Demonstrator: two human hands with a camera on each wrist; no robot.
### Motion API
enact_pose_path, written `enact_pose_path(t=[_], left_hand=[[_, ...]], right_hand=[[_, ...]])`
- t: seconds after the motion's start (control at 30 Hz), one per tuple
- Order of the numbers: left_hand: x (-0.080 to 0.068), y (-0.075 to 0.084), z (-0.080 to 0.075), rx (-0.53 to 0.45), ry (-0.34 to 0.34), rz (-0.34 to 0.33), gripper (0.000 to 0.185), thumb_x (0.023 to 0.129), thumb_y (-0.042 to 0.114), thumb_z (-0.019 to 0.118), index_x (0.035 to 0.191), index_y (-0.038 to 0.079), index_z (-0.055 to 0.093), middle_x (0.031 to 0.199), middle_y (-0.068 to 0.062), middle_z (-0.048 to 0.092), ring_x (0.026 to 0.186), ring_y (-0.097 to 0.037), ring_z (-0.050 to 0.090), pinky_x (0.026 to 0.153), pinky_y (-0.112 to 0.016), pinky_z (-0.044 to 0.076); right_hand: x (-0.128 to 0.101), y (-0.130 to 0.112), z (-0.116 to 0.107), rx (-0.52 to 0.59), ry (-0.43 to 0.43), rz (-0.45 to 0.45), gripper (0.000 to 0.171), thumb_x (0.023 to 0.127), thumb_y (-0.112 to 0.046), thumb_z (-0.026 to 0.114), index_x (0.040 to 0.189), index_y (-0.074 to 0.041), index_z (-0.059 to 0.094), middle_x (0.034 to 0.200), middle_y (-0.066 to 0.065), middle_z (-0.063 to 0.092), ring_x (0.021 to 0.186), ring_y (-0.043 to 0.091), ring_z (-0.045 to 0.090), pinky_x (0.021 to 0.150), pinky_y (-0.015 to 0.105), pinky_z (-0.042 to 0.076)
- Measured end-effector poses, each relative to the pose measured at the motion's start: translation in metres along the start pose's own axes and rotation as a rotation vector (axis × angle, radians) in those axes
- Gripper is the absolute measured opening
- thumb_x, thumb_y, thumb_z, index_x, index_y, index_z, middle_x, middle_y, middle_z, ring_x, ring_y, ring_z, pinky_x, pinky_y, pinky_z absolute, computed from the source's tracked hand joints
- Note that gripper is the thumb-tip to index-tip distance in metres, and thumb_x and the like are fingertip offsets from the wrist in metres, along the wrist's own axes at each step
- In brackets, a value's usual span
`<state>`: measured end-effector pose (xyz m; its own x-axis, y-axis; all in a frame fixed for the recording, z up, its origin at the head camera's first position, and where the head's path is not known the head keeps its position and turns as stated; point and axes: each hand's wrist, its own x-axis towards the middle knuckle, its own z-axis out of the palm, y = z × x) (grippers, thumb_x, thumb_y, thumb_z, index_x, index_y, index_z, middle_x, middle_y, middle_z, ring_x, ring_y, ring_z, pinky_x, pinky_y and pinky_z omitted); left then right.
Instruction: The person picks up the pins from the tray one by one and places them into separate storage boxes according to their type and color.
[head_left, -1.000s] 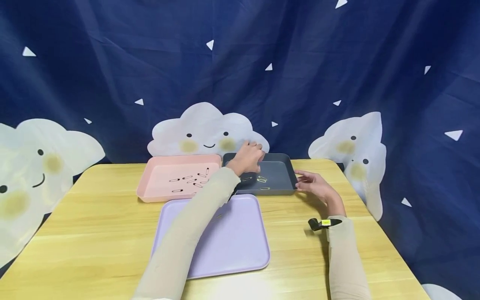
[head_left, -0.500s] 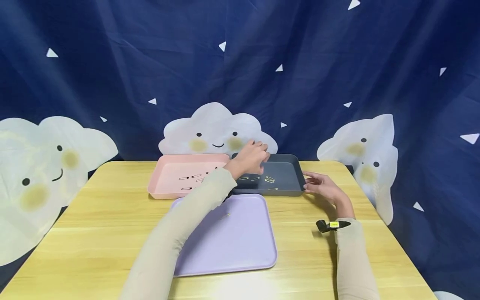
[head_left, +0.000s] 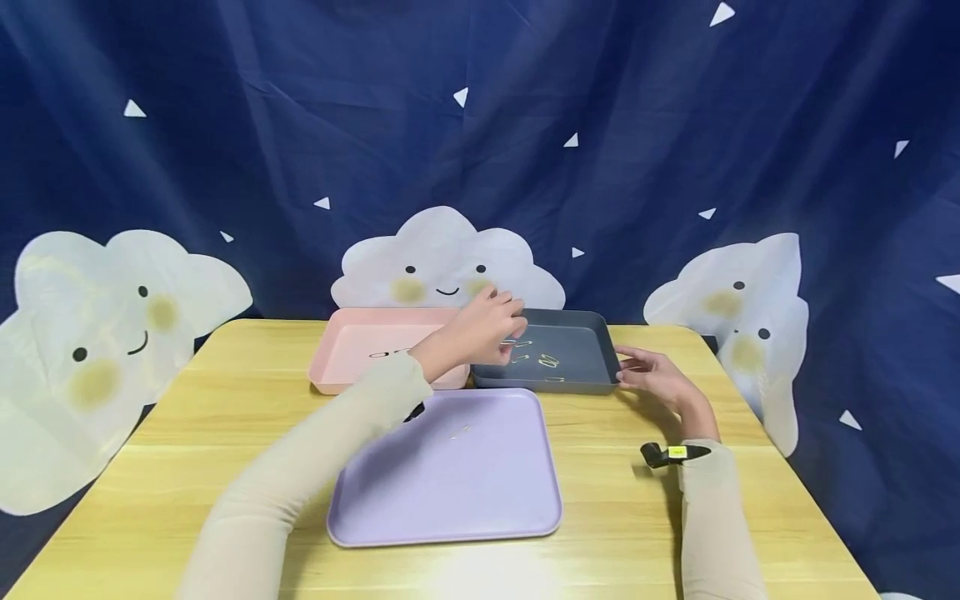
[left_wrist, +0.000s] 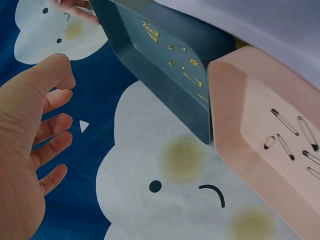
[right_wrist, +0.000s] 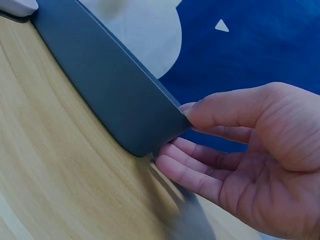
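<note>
My left hand (head_left: 483, 325) hovers over the join between a pink tray (head_left: 352, 333) and a dark grey tray (head_left: 592, 367). In the left wrist view the left hand (left_wrist: 55, 100) is empty, its fingers loosely curled. Gold safety pins (head_left: 549, 360) lie in the grey tray (left_wrist: 150, 65), and black safety pins (left_wrist: 285, 122) in the pink tray (left_wrist: 240, 115). My right hand (head_left: 651, 373) touches the grey tray's near right corner. In the right wrist view, the right hand (right_wrist: 200, 135) has its thumb on the rim of the grey tray (right_wrist: 110, 80) and relaxed fingers along the wall.
A lilac tray (head_left: 480, 483) lies in front of the two trays with one gold pin (head_left: 459, 432) on it. All stand on a yellow wooden table (head_left: 225, 400). A blue cloud-print curtain hangs behind. A black clip (head_left: 663, 453) is on my right wrist.
My left hand has drawn back a little from over the grey tray toward the pink tray. The right hand stays at the grey tray's corner. The view has shifted.
</note>
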<state>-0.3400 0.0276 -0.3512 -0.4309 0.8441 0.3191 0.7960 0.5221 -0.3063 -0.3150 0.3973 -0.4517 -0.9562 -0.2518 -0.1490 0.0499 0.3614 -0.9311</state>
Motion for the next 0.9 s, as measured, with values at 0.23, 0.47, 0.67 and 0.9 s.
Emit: enact_pose_path(t=[0.23, 0.47, 0.67, 0.9], left_hand=[[-0.033, 0.007, -0.001, -0.018, 0.023, 0.028, 0.014, 0.076, 0.025, 0.074, 0.09, 0.02, 0.071, 0.093, 0.003, 0.062, 0.092, -0.021, 0.057, 0.087, -0.04, 0.045], [-0.065, 0.015, 0.008, -0.008, -0.012, 0.05, 0.014, 0.074, 0.028, 0.075, 0.086, 0.022, 0.07, 0.094, 0.004, 0.061, 0.091, -0.019, 0.055, 0.089, -0.04, 0.044], [-0.087, 0.022, 0.02, 0.0, -0.048, 0.056, 0.016, 0.077, 0.035, 0.075, 0.087, 0.025, 0.07, 0.094, 0.006, 0.061, 0.093, -0.016, 0.057, 0.087, -0.037, 0.046], [-0.103, 0.032, 0.028, -0.082, -0.074, 0.081, 0.018, 0.075, 0.037, 0.075, 0.084, 0.022, 0.069, 0.091, 0.005, 0.06, 0.093, -0.017, 0.058, 0.084, -0.038, 0.046]], right_hand=[[0.0, 0.001, -0.001, -0.01, -0.002, -0.001, 0.07, 0.095, -0.002, 0.065, 0.156, 0.004, 0.031, 0.143, 0.041, 0.044, 0.1, 0.0, 0.061, 0.09, 0.025, 0.058], [-0.001, 0.001, -0.001, -0.001, -0.01, -0.002, 0.07, 0.096, -0.001, 0.064, 0.157, 0.004, 0.03, 0.144, 0.041, 0.042, 0.101, 0.0, 0.061, 0.09, 0.024, 0.058], [0.0, 0.001, 0.001, 0.023, -0.017, 0.002, 0.071, 0.096, -0.002, 0.064, 0.157, 0.006, 0.029, 0.143, 0.041, 0.041, 0.102, 0.003, 0.062, 0.09, 0.024, 0.058], [-0.001, -0.001, 0.003, 0.034, -0.02, -0.001, 0.072, 0.096, -0.002, 0.064, 0.157, 0.007, 0.027, 0.143, 0.042, 0.04, 0.101, 0.002, 0.063, 0.089, 0.022, 0.058]])
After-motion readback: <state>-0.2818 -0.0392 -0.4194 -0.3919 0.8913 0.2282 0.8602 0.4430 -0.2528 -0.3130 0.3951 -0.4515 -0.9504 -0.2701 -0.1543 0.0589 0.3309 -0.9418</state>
